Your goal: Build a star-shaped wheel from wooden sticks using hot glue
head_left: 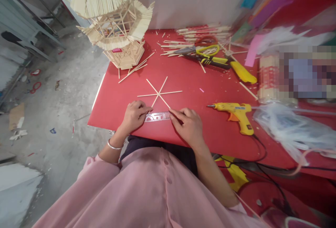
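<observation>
A short clear plastic ruler (158, 116) lies crosswise near the front edge of the red table. My left hand (134, 116) is closed at its left end, thumb and fingers pinched together. At the right end, my right hand (188, 125) holds the ruler between thumb and forefinger. Just beyond it lies a six-armed star of thin wooden sticks (158, 94), crossed at one centre. The two nearest arms of the star reach down to the ruler, their tips beside my fingertips. Whether my fingers also press on those tips, I cannot tell.
A tiered stick-built pavilion (118, 25) stands at the back left. Scissors (185, 50), a yellow-handled cutter (243, 72) and many loose sticks lie at the back. A yellow glue gun (236, 111) with a trailing cord and a plastic bag (291, 126) are to the right.
</observation>
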`<state>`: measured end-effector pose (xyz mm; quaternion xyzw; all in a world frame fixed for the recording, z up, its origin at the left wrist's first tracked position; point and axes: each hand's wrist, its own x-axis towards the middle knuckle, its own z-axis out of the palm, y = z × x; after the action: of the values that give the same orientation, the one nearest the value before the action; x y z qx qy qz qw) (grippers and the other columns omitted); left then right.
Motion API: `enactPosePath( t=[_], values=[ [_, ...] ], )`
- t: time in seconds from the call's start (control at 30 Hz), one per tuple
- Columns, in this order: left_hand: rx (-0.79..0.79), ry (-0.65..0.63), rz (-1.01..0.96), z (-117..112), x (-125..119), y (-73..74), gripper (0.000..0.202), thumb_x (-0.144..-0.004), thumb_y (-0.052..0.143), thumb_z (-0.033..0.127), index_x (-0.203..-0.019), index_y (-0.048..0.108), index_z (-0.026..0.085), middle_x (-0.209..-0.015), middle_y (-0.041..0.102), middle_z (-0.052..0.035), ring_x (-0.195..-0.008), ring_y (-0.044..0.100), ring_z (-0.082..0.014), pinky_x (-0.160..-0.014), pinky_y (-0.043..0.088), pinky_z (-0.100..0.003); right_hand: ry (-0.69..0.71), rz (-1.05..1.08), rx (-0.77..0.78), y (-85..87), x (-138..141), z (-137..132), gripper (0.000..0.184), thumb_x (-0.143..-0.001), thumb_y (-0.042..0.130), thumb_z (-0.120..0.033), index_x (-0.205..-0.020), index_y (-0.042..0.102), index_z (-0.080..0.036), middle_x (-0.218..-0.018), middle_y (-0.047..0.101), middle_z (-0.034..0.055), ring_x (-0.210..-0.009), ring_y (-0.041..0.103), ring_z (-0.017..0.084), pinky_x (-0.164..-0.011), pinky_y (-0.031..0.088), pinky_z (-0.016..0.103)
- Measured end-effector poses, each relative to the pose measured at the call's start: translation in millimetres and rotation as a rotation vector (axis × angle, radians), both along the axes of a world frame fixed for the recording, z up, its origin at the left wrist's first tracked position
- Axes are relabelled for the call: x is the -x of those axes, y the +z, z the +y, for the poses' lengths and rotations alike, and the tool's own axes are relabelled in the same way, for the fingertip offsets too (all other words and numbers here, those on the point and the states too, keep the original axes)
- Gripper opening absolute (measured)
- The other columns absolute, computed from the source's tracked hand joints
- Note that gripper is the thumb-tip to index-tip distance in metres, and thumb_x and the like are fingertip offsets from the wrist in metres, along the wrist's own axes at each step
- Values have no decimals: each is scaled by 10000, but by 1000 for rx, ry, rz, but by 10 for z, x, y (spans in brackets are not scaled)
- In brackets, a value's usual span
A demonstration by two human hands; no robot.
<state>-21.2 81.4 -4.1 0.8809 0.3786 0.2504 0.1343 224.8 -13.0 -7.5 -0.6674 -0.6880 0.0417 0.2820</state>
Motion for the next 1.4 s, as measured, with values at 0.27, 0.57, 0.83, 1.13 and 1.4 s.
enactPosePath(
  t=[0.27, 0.57, 0.83, 1.13, 1.4],
  values=[
    [-31, -6, -4, 0, -8, 9, 316, -1000, 485, 229, -1034, 798, 260, -908, 654, -68, -820, 575, -181, -731, 392, -338, 5, -2, 3, 0, -3, -6, 322, -992, 550, -413, -1173, 782, -283, -864, 657, 55, -817, 542, 200, -774, 428, 336],
    [-24, -7, 3, 3, -4, 4, 308, -997, 492, 221, -1045, 793, 268, -921, 641, -66, -830, 569, -183, -745, 395, -344, 1, 7, 2, 12, 1, 8, 325, -994, 541, -416, -1164, 785, -283, -864, 652, 56, -820, 540, 200, -773, 421, 334],
    [-52, -25, -11, 10, 8, -5, 279, -997, 520, 223, -1044, 793, 254, -926, 640, -62, -826, 566, -177, -737, 387, -331, 12, 4, -10, -17, -10, -8, 326, -994, 548, -416, -1171, 781, -273, -867, 652, 53, -820, 530, 194, -782, 418, 332],
    [-52, -9, -17, 0, -9, 4, 308, -1004, 492, 228, -1034, 797, 259, -912, 646, -67, -819, 565, -178, -729, 387, -335, 13, -3, -23, -9, -3, 2, 318, -996, 549, -412, -1165, 784, -279, -852, 645, 51, -812, 535, 191, -768, 419, 324],
    [-45, -11, -4, -1, -5, 3, 328, -1009, 473, 230, -1039, 798, 256, -905, 648, -68, -813, 564, -176, -734, 390, -334, 10, 4, -11, -18, -7, 2, 325, -996, 539, -416, -1166, 783, -284, -850, 639, 54, -817, 528, 195, -773, 412, 332]
  ],
)
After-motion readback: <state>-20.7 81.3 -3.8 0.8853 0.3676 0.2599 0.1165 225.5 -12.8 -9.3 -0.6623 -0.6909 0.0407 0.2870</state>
